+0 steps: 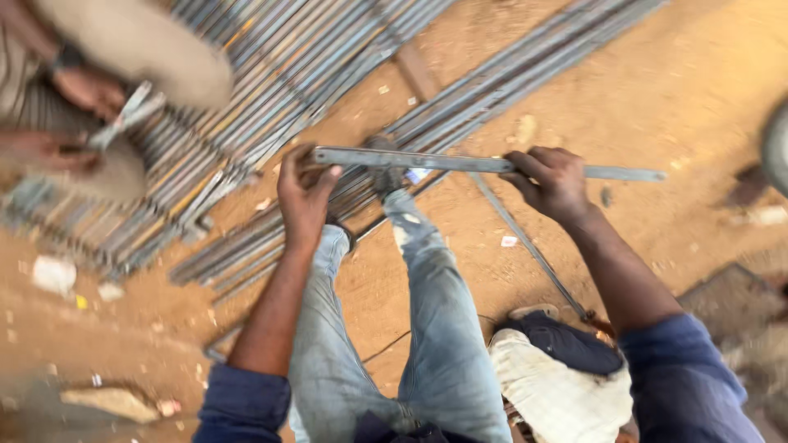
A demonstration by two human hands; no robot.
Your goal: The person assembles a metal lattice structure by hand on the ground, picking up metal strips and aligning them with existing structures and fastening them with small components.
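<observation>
I hold a long flat grey metal bar [460, 162] level in front of me with both hands. My left hand [304, 190] grips its left end. My right hand [552, 180] is closed around it further right, and the bar sticks out past that hand. My knee in pale blue jeans [427, 279] rises to the bar's middle, and my foot rests on a bundle of thin steel rods [460, 115] lying on the sandy ground. A single thin rod [525, 242] slants down under my right forearm.
A wide stack of steel rods [271, 74] lies at upper left. Another person [90, 90] crouches there, hands on a metal piece. A dark and white cloth bundle [558, 369] sits at my right. Litter and stones dot the reddish ground.
</observation>
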